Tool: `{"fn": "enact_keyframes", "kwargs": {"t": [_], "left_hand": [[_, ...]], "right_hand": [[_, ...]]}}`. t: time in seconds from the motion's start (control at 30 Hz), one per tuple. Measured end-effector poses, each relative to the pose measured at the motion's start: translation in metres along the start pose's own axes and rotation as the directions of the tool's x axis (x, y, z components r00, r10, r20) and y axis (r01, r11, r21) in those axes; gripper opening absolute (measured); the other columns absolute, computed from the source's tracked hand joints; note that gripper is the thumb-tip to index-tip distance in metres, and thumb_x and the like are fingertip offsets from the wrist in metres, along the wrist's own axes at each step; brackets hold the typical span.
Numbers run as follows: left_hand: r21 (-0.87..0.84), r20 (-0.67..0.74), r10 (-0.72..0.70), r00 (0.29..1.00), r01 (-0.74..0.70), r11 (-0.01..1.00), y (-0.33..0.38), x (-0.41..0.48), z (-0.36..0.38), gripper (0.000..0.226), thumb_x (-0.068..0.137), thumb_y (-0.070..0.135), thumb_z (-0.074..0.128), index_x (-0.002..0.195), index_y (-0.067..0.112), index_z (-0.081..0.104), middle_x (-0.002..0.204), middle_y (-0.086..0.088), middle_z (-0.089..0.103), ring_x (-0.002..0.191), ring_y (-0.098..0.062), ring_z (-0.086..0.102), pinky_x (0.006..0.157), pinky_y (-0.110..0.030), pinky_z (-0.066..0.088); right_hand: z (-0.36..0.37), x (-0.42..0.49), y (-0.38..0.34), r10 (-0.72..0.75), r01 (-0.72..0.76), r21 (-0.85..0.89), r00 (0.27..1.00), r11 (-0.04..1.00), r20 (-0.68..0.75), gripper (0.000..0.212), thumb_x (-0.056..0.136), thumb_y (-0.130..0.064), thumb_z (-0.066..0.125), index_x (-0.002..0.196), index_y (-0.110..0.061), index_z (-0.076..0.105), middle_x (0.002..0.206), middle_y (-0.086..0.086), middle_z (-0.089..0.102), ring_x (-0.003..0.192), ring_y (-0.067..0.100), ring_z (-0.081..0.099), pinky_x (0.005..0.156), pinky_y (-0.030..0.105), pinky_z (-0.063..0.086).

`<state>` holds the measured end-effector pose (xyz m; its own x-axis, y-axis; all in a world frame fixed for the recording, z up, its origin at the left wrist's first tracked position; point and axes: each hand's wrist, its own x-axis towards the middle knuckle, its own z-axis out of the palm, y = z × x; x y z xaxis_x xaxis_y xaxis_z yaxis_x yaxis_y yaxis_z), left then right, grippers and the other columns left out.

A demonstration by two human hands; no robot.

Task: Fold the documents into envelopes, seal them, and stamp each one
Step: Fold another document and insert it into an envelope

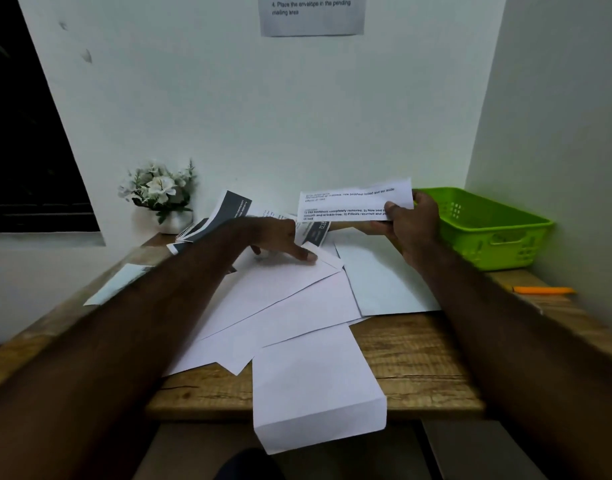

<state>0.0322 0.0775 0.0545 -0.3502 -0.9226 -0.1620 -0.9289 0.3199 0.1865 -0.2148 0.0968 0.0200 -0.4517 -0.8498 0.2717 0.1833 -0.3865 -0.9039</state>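
Note:
My right hand (pixel 413 225) grips a folded printed document (pixel 353 202) and holds it up above the back of the wooden table (pixel 418 358). My left hand (pixel 273 239) lies flat with its fingertips touching the top white envelope (pixel 273 289) in a fanned pile. Several more white envelopes spread across the middle of the table, and one (pixel 315 386) hangs over the front edge. Printed sheets with dark headers (pixel 228 211) lean at the back behind my left hand.
A green plastic basket (pixel 488 230) sits at the back right against the wall. An orange pen (pixel 543 290) lies on the right side. A white flower pot (pixel 162 195) stands at the back left. A paper strip (pixel 119 282) lies at the left edge. A notice (pixel 311 15) hangs on the wall.

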Motion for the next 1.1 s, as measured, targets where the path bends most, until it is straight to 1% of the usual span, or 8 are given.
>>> {"fn": "enact_keyframes", "kwargs": {"t": [0.07,0.13,0.33,0.47,0.6,0.73,0.9,1.1], "left_hand": [[-0.001,0.051,-0.002,0.999,0.002,1.000,0.001,-0.006,0.005,0.082,0.069,0.073,0.072,0.125,0.019,0.049,0.118,0.002,0.054,0.107,-0.020,0.057,0.090,-0.041,0.056],[-0.011,0.042,0.005,0.999,-0.004,1.000,0.002,-0.007,0.010,0.095,0.064,0.075,0.075,0.135,0.020,0.044,0.126,0.003,0.050,0.113,-0.022,0.055,0.091,-0.040,0.055],[0.071,0.061,0.000,0.998,-0.004,0.997,0.006,-0.003,0.015,0.125,0.041,0.089,0.072,0.143,0.022,0.043,0.131,0.002,0.050,0.115,-0.024,0.054,0.091,-0.040,0.055],[0.103,0.084,0.041,0.996,-0.050,0.993,0.010,-0.006,0.016,0.102,0.056,0.080,0.074,0.135,0.021,0.051,0.133,0.000,0.054,0.117,-0.024,0.054,0.103,-0.041,0.047],[0.081,0.061,0.050,0.997,-0.054,0.995,0.006,-0.006,0.016,0.090,0.066,0.074,0.074,0.138,0.026,0.049,0.140,0.001,0.049,0.122,-0.020,0.046,0.108,-0.040,0.038],[0.034,0.052,0.057,0.997,-0.058,0.998,0.003,-0.006,0.014,0.080,0.064,0.072,0.076,0.131,0.035,0.053,0.135,0.003,0.050,0.117,-0.019,0.047,0.105,-0.040,0.041],[0.076,0.046,0.046,0.998,-0.050,0.996,0.006,-0.009,0.016,0.086,0.051,0.083,0.074,0.122,0.037,0.054,0.119,0.003,0.050,0.111,-0.021,0.052,0.101,-0.042,0.047],[0.115,0.052,0.038,0.998,-0.044,0.992,0.008,-0.011,0.012,0.091,0.044,0.081,0.078,0.114,0.028,0.051,0.107,0.002,0.057,0.101,-0.022,0.060,0.093,-0.042,0.051]], "right_hand": [[0.000,-0.002,-0.001,-0.022,0.022,-0.024,1.000,0.999,0.015,0.028,0.089,0.012,0.056,0.113,-0.002,0.055,0.117,0.022,0.064,0.088,0.044,0.071,0.067,0.059,0.060],[0.000,-0.002,-0.001,-0.033,0.034,-0.043,0.999,0.999,0.024,0.029,0.087,0.013,0.058,0.111,-0.005,0.057,0.116,0.021,0.064,0.092,0.046,0.069,0.067,0.060,0.060],[-0.004,-0.004,-0.003,-0.027,0.027,-0.038,1.000,0.999,-0.002,0.039,0.079,0.015,0.063,0.109,-0.011,0.065,0.113,0.021,0.065,0.086,0.047,0.070,0.064,0.060,0.059],[-0.005,-0.005,-0.008,-0.042,0.041,-0.062,0.999,0.997,-0.009,0.035,0.078,0.017,0.060,0.105,-0.005,0.069,0.095,0.013,0.069,0.081,0.042,0.071,0.060,0.056,0.060],[-0.006,-0.007,-0.011,-0.070,0.065,-0.099,0.997,0.993,-0.043,0.040,0.077,0.015,0.060,0.113,0.001,0.070,0.102,0.021,0.071,0.068,0.026,0.071,0.053,0.047,0.060],[-0.007,-0.006,-0.010,-0.112,0.101,-0.140,0.991,0.985,-0.074,0.041,0.076,0.014,0.059,0.113,0.001,0.071,0.101,0.020,0.072,0.056,0.013,0.069,0.050,0.042,0.060],[-0.005,-0.011,-0.014,-0.173,0.153,-0.203,0.981,0.967,-0.084,0.040,0.080,0.014,0.058,0.116,0.001,0.069,0.101,0.015,0.069,0.047,-0.005,0.062,0.041,0.017,0.050],[-0.006,-0.007,-0.011,-0.178,0.158,-0.212,0.981,0.964,-0.081,0.039,0.082,0.013,0.060,0.119,0.002,0.068,0.106,0.016,0.069,0.048,-0.005,0.063,0.041,0.018,0.051]]}}
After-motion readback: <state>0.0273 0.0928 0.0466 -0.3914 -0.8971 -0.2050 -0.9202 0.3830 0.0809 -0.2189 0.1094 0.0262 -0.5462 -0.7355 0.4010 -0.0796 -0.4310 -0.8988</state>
